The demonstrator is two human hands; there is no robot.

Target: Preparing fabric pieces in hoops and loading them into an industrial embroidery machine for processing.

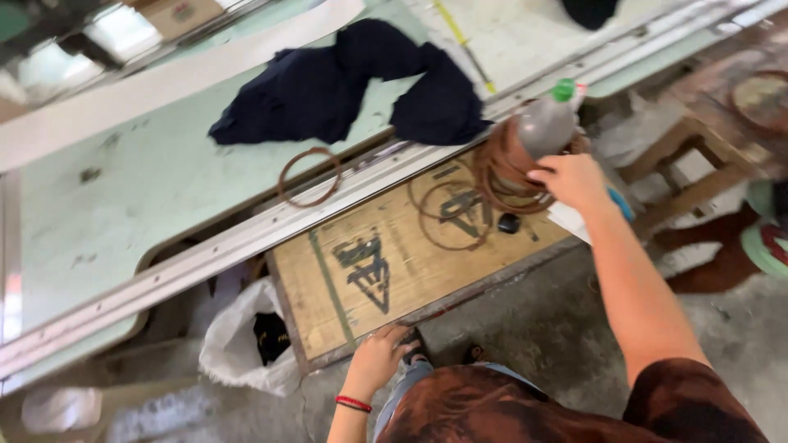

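Observation:
My right hand (574, 180) reaches out over the far right end of a wooden board (369, 271) and closes on a bundle of thin brown rings (501, 168). A dark plastic bottle with a green cap (548, 121) stands right behind the hand, touching the rings. My left hand (379, 354), with a red band on the wrist, rests on the board's near edge with fingers curled over it. Two loose brown rings (447, 215) lie flat on the board, and one more ring (309, 176) lies on the pale green table (123, 189).
A dark blue cloth (361, 82) is heaped on the green table. A metal rail (246, 238) runs diagonally between table and board. A white plastic bag (238, 344) sits on the floor at the left. A wooden stool (689, 164) stands at right. A small black object (509, 222) lies on the board.

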